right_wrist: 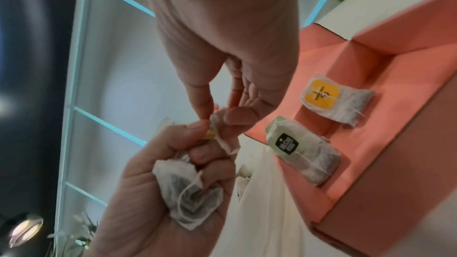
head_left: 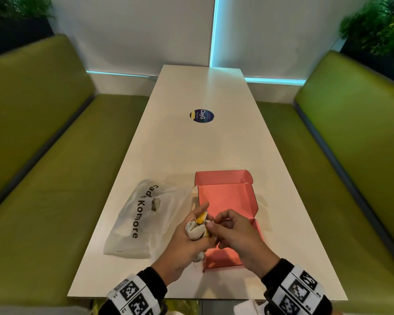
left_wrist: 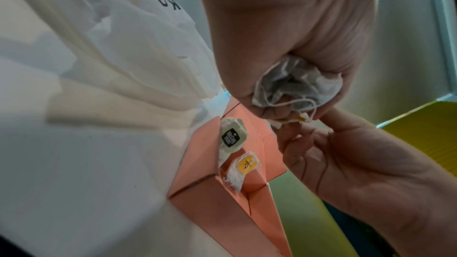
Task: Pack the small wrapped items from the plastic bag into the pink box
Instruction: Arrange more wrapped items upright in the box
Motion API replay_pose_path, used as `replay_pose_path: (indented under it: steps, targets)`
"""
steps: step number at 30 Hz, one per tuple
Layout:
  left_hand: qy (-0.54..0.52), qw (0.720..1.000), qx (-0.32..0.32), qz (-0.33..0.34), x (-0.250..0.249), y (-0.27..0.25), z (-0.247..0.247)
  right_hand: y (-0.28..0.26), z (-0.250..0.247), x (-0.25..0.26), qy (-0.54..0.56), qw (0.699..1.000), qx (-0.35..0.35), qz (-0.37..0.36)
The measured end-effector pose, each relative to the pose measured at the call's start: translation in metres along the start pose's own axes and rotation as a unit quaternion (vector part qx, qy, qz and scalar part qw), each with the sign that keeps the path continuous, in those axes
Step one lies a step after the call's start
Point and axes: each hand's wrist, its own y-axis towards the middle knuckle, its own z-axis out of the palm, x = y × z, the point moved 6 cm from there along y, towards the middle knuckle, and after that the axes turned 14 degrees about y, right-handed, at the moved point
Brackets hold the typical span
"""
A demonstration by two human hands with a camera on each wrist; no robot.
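Observation:
The pink box [head_left: 228, 196] lies open on the white table, lid flap standing at its far side. Inside lie two wrapped tea bags, one with a yellow tag [right_wrist: 321, 95] and one with a black tag [right_wrist: 287, 144]. Just above the box's near left corner, my left hand [head_left: 197, 225] grips a crumpled clump of several tea bags [left_wrist: 296, 87]. My right hand [head_left: 212, 225] pinches the corner of one bag [right_wrist: 223, 134] in that clump between thumb and forefinger. The clear plastic bag [head_left: 143, 219] with black lettering lies flat left of the box.
A round blue sticker [head_left: 202, 115] sits on the table's far half. Green bench seats [head_left: 55, 167] run along both sides of the table [head_left: 191, 151]. Plants stand in the far corners.

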Motion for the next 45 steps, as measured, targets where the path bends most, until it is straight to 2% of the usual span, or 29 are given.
replay_pose_path:
  steps: [4, 9, 12, 17, 21, 24, 28, 30, 31, 32, 34, 35, 36, 40, 42, 43, 45]
  targets:
    - [-0.11, 0.994, -0.022, -0.007, -0.005, 0.0, -0.004, 0.001, -0.009, -0.002, 0.005, 1.0, 0.0, 0.015]
    - [-0.113, 0.988, -0.102, -0.031, 0.0, 0.007, -0.024, -0.002, -0.015, 0.001, -0.018, 0.999, 0.012, 0.026]
    - [-0.065, 0.99, -0.11, -0.058, 0.004, 0.008, -0.026, -0.004, -0.015, 0.002, -0.031, 0.999, 0.021, 0.025]
    - [0.052, 0.995, -0.02, -0.088, 0.006, -0.001, -0.005, -0.009, -0.01, 0.001, -0.064, 0.997, 0.038, 0.029]
    - [0.071, 0.989, -0.064, -0.111, 0.011, 0.001, -0.009, -0.014, -0.012, -0.007, -0.021, 0.998, 0.011, 0.065]
    - [0.07, 0.985, -0.095, -0.124, 0.018, 0.002, -0.012, -0.019, -0.017, -0.018, -0.031, 0.995, 0.01, 0.089]
    - [0.079, 0.982, -0.101, -0.141, 0.026, 0.001, -0.012, -0.023, -0.021, -0.017, -0.039, 0.998, 0.003, 0.048]
    - [0.084, 0.977, -0.123, -0.153, 0.03, 0.002, -0.017, -0.022, -0.03, -0.008, -0.12, 0.993, -0.008, 0.01]
    - [0.09, 0.975, -0.13, -0.156, 0.032, 0.002, -0.019, -0.02, -0.036, 0.001, -0.2, 0.979, -0.008, -0.024]
    - [0.098, 0.975, -0.129, -0.152, 0.032, 0.002, -0.02, -0.019, -0.04, 0.01, -0.302, 0.952, 0.0, -0.058]
    - [0.143, 0.975, -0.106, -0.132, 0.031, 0.002, -0.019, -0.015, -0.043, 0.021, -0.497, 0.862, 0.035, -0.09]
    - [0.182, 0.971, -0.094, -0.12, 0.029, 0.002, -0.019, -0.013, -0.044, 0.022, -0.558, 0.823, 0.049, -0.092]
    - [0.227, 0.964, -0.085, -0.111, 0.029, 0.003, -0.018, -0.01, -0.045, 0.022, -0.593, 0.798, 0.06, -0.092]
    - [0.397, 0.911, -0.071, -0.082, 0.03, 0.006, -0.015, 0.006, -0.042, 0.01, -0.617, 0.777, 0.092, -0.082]
    - [0.45, 0.888, -0.065, -0.065, 0.031, 0.006, -0.012, 0.014, -0.04, 0.004, -0.66, 0.743, 0.081, -0.079]
    - [0.458, 0.885, -0.065, -0.063, 0.032, 0.006, -0.011, 0.017, -0.039, 0.003, -0.673, 0.731, 0.07, -0.092]
    - [0.451, 0.888, -0.066, -0.067, 0.036, 0.005, -0.011, 0.023, -0.037, 0.003, -0.662, 0.738, 0.05, -0.12]
